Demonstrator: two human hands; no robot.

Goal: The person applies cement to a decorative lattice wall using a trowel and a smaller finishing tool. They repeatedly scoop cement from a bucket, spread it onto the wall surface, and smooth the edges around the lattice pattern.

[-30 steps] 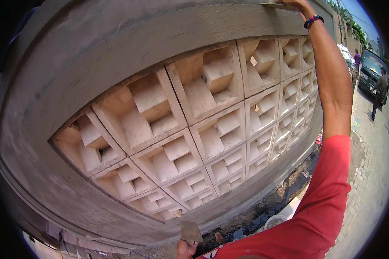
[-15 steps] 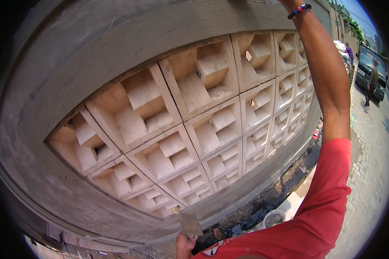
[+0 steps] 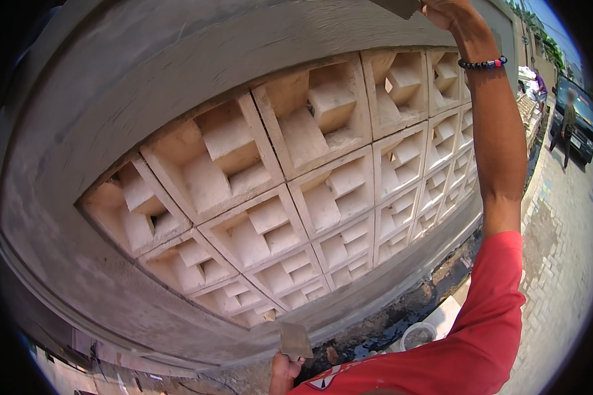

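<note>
Outdoors, street side. Grey wall [image 3: 53,178] fills 9 o'clock, its plain upper band [image 3: 244,52] curving over through 12. Pale block panel [image 3: 257,178] sits mid-view, square cells with stepped insides.

At 6 o'clock: left hand [image 3: 284,367], closed round the lower end of a small flat grey plate [image 3: 296,340]. Plate is held up, just below the panel's bottom edge; can't tell if anything is on it. Ditch [image 3: 369,342] with dark water runs at 5, beside the wall foot.

At 1 o'clock: flat tool [image 3: 396,6], cut by the top edge, against the upper band in this view. Can't tell if it's touching. Right hand [image 3: 449,12] just right of it, fingers bent in and pinching its near end; handle out of view. Bracelet [image 3: 482,64] on that wrist, red sleeve [image 3: 454,349] lower down. Bucket [image 3: 418,336] between 4 and 5.

3 o'clock: paved street [image 3: 547,283]. Between 2 and 3: a walker [image 3: 567,125] by a dark vehicle [image 3: 588,118].

My read on the step: smoothing the upper band overhead, plate kept low in reserve. Next move calls for blade near flat, even pressure, kept off the panel's top edge.
</note>
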